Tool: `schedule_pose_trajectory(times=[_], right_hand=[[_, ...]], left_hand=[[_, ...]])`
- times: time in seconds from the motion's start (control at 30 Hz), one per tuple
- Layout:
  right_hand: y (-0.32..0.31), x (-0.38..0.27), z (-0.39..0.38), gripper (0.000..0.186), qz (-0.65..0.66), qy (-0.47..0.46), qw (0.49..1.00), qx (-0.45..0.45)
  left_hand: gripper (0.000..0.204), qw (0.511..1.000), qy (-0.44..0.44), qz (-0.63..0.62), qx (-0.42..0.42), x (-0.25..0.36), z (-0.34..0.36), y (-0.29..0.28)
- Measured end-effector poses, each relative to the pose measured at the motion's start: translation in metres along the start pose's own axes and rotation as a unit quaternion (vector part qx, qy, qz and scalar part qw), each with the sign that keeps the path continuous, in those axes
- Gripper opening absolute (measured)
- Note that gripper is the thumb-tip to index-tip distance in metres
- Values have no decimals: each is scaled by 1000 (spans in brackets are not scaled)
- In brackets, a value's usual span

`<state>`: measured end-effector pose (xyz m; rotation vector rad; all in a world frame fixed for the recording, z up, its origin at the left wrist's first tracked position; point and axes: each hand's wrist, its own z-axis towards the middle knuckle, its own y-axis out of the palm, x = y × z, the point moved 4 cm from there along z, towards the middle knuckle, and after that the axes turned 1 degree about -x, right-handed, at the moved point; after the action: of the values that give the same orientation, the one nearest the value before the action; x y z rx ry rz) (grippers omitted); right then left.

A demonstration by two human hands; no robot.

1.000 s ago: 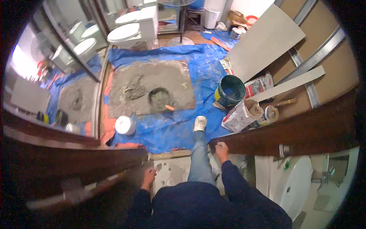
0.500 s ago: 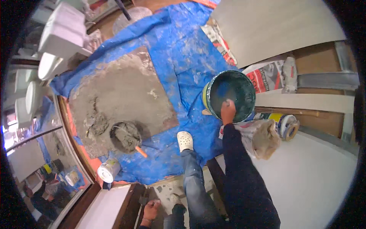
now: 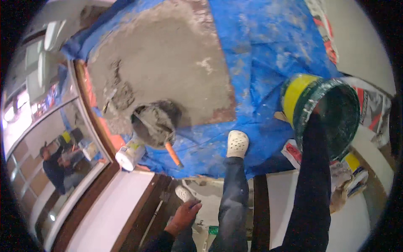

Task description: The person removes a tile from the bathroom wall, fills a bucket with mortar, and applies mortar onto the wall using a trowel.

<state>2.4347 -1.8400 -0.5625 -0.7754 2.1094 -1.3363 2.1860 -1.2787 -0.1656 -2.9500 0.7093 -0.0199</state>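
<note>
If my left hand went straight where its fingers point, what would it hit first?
Probably your right trouser leg: your left hand points up and rightward toward it, though it's unclear whether they're at the same depth.

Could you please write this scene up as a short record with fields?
Left hand: by the left leg; unclear whether it holds anything
Right hand: hidden; its sleeve reaches into the green bucket
Black bucket: holds grey paste; an orange handle juts over its rim
Board: smeared with similar paste, on a blue tarp
White tub: left of the orange handle
</note>
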Motion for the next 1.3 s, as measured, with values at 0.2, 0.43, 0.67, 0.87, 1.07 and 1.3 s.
schedule_pose_trajectory(times=[0.2,0.43,0.67,0.87,1.07,1.3], right_hand=[[-112,58,-67,49,251,16,963,-93],[-270,-167,-304,48,542,34,831,-120],[-120,-348,-523,34,527,46,677,-512],[19,-451,-573,39,357,-48,834,-417],[98,-471,-588,39,216,-449,825,-267],[74,-452,-592,35,582,50,480,-655]], left_hand=[[41,976,194,-56,79,9,35,-25],[33,907,145,-395,2,19,74,-91],[39,754,195,-623,-74,46,125,-152],[41,797,213,-564,28,31,132,-225],[38,678,248,-692,-29,9,177,-248],[34,756,195,-624,-34,-3,173,-253]])
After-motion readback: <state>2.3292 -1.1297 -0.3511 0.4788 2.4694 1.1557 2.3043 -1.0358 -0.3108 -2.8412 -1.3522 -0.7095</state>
